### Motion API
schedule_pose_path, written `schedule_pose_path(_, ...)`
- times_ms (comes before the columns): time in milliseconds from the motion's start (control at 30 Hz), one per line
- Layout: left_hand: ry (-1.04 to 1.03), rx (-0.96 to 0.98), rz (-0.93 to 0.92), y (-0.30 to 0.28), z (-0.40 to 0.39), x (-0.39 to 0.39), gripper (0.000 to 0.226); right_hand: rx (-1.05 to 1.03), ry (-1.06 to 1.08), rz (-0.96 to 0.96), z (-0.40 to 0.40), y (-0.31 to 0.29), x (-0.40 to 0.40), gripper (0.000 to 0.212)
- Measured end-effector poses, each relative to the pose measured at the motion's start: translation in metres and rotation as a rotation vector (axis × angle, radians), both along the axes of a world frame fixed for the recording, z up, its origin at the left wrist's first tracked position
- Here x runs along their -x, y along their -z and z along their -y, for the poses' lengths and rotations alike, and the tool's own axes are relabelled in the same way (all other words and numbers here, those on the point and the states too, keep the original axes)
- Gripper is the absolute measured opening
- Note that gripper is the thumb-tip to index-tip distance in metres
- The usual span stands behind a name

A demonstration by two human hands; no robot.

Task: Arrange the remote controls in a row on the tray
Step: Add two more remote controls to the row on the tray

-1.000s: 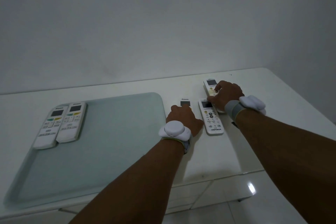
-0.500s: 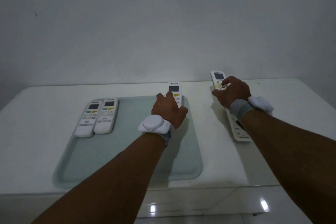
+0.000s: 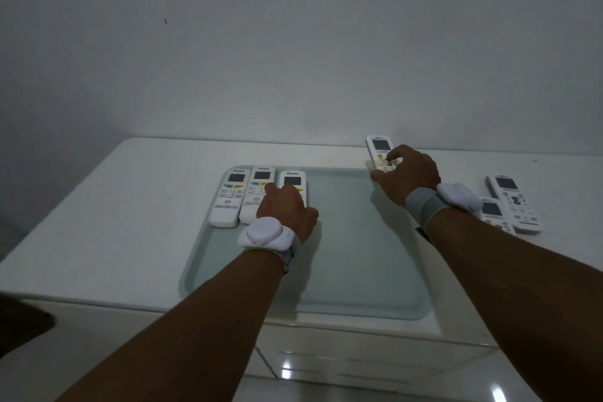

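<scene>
A pale green tray (image 3: 359,271) lies on the white table. Two white remotes (image 3: 228,197) (image 3: 257,183) lie side by side at its far left. My left hand (image 3: 285,210) is shut on a third white remote (image 3: 292,180), which sits right next to those two on the tray. My right hand (image 3: 406,178) grips a fourth white remote (image 3: 378,148), held above the tray's far right corner. Two more white remotes (image 3: 514,202) (image 3: 492,212) lie on the table to the right of the tray; my right wrist partly hides the nearer one.
The white table (image 3: 130,222) stands against a plain wall. Its front edge runs just below the tray, with glossy floor (image 3: 293,369) beyond. Both wrists wear white bands.
My left hand has carried its remote leftward across the tray to sit beside the two placed ones. My right hand has brought its remote from the table to the tray's far right corner.
</scene>
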State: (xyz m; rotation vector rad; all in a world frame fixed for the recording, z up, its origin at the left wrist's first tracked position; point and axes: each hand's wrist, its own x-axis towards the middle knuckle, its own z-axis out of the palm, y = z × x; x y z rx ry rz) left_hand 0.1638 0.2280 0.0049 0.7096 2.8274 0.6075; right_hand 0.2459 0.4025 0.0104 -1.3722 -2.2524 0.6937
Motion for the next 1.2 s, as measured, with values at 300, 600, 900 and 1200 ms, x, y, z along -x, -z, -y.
schedule_pose_path(300, 0.035, 0.030, 0.002, 0.002, 0.007, 0.015, 0.039, 0.035, -0.053, 0.034, 0.040, 0.006, 0.014, 0.039)
schedule_pose_path(600, 0.103, 0.059, -0.013, 0.003, 0.004, 0.034, 0.048, 0.048, -0.120, 0.109, 0.071, 0.015, 0.019, 0.040)
schedule_pose_path(900, 0.145, -0.029, -0.032, -0.004, 0.014, 0.053, 0.031, 0.070, -0.137, 0.180, 0.102, 0.026, 0.033, 0.043)
schedule_pose_path(1200, 0.000, -0.136, -0.110, -0.009, 0.052, 0.090, 0.029, 0.083, -0.143, 0.109, 0.114, 0.035, 0.058, 0.040)
